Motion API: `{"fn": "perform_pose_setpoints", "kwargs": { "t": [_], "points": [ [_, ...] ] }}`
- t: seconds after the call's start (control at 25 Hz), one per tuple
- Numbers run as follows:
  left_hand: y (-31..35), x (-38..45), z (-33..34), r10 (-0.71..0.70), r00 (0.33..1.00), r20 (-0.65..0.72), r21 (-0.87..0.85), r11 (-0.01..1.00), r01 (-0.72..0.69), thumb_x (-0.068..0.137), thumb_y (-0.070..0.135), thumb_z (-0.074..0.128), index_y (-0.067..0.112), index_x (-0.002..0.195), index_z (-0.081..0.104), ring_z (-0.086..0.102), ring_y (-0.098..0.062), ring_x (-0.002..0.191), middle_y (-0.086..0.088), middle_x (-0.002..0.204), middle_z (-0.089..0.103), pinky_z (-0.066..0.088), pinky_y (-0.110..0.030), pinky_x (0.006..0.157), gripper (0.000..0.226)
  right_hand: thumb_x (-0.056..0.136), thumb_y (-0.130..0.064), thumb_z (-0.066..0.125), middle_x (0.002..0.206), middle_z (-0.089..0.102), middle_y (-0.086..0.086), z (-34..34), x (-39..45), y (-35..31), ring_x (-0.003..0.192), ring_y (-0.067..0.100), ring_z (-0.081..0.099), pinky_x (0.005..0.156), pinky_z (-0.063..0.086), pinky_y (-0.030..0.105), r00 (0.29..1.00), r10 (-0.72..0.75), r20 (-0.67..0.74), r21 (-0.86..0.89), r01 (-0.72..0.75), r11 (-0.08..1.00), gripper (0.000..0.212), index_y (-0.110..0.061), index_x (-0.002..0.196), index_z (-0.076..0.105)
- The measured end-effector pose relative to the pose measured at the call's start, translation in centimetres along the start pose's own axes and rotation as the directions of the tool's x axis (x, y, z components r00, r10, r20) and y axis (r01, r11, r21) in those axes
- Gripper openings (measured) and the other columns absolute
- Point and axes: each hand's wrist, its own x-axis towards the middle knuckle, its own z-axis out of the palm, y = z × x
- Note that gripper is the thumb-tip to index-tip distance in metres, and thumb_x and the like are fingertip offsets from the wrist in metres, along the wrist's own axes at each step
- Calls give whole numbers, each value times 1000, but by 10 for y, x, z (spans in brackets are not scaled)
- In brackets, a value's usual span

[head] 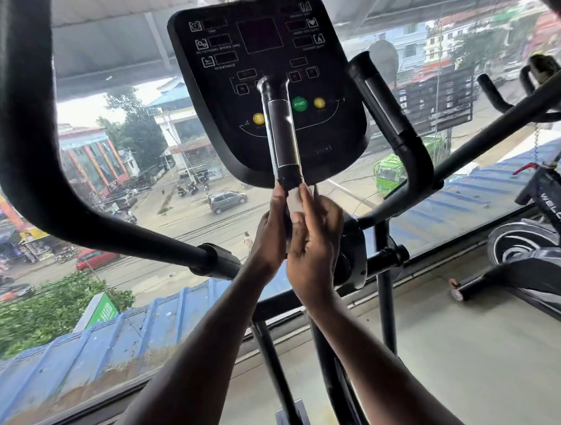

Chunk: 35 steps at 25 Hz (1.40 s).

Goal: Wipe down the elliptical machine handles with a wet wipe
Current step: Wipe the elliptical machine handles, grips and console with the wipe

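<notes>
Head cam: your left hand (270,232) and right hand (314,245) both wrap the center handle (280,133)'s lower end, wet wipe (293,200) pinched between.

Single head-worn view, wide-angle, facing forward and slightly down from close behind the console (267,84). Both forearms entering from the near edge, window (114,206) and street far beyond, second machine (532,240) at far right.

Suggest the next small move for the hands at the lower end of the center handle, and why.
Probably slide both hands upward: the left hand and right hand pinch a pale wipe around the base of the center handle, whose grip above is uncovered.
</notes>
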Motion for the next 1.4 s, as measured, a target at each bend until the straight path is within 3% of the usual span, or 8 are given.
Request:
{"fn": "perform_pose_setpoints", "kwargs": {
  "t": [0.24, 0.44, 0.52, 0.64, 0.84, 1.0, 1.2, 1.4],
  "points": [
    [-4, 0, 0, 9, 1000, 0, 5, 1000, -9, 87, 72, 29, 36, 88, 74, 60, -20, 84, -2, 85, 68, 46, -39, 81, 58, 100, -23, 45, 97, 52, -12, -13, -11, -4, 96, 15, 57, 84, 49, 29, 921, 377, 101, 129, -387, 913, 30, -8, 116, 66],
    [-18, 0, -5, 90, 995, -31, 150, 985, -85, 107, 16, 34, 31, 80, 61, 59, 6, 70, -7, 75, 65, 43, -13, 69, 40, 95, -3, 46, 115, 49, 11, -8, -25, -16, 111, 16, 54, 94, 48, 27, 998, 55, 26, 153, -58, 987, 36, 3, 130, 54],
    [-19, 1, -7, 118, 993, 1, 118, 986, -117, 100, 49, 40, 26, 88, 69, 63, -12, 73, -4, 81, 71, 49, -31, 70, 39, 94, -1, 48, 115, 51, 6, -6, -46, 0, 110, 12, 55, 94, 47, 27, 999, 40, 17, 118, -42, 992, 36, -1, 129, 54],
    [-26, 9, -11, 106, 992, 72, 80, 991, -112, 77, 82, 44, 25, 93, 72, 59, -29, 72, -4, 84, 70, 44, -47, 71, 65, 90, -10, 55, 105, 59, -5, -9, -46, 5, 98, 3, 58, 83, 51, 32, 923, 383, 40, 205, -383, 901, 29, -21, 116, 49],
    [-26, 12, -10, 97, 994, 43, 52, 994, -99, 76, 77, 50, 14, 93, 70, 59, -22, 64, -1, 77, 67, 44, -36, 67, 68, 91, -18, 57, 86, 63, 1, -13, -46, 3, 77, 13, 61, 68, 52, 25, 914, 396, 82, 272, -403, 874, 17, -22, 100, 43],
    [-29, 11, -7, 93, 996, -1, 86, 992, -92, 78, 71, 43, 11, 89, 68, 49, -16, 55, 9, 59, 59, 37, -32, 61, 67, 89, -20, 63, 80, 67, -9, -5, -59, 24, 71, 6, 61, 65, 52, 34, 732, 638, 239, 174, -679, 714, 10, -21, 93, 54],
    [-34, 10, -1, 144, 983, -113, 9, 989, -144, 72, 74, 53, 26, 65, 61, 42, -27, 65, -9, 63, 49, 37, -45, 61, 49, 96, -12, 52, 108, 67, -5, -10, -54, 8, 101, 5, 63, 83, 52, 22, 851, 510, 122, 314, -521, 794, 22, -10, 118, 55],
    [-35, 7, 2, 178, 971, -162, 43, 984, -173, 71, 66, 46, 27, 60, 65, 44, -17, 57, 4, 57, 53, 34, -38, 58, 44, 88, -15, 47, 92, 69, -3, 8, -58, 36, 74, -1, 57, 68, 45, 24, 614, 684, 395, 154, -778, 609, 32, -24, 115, 63]
  ]
}}
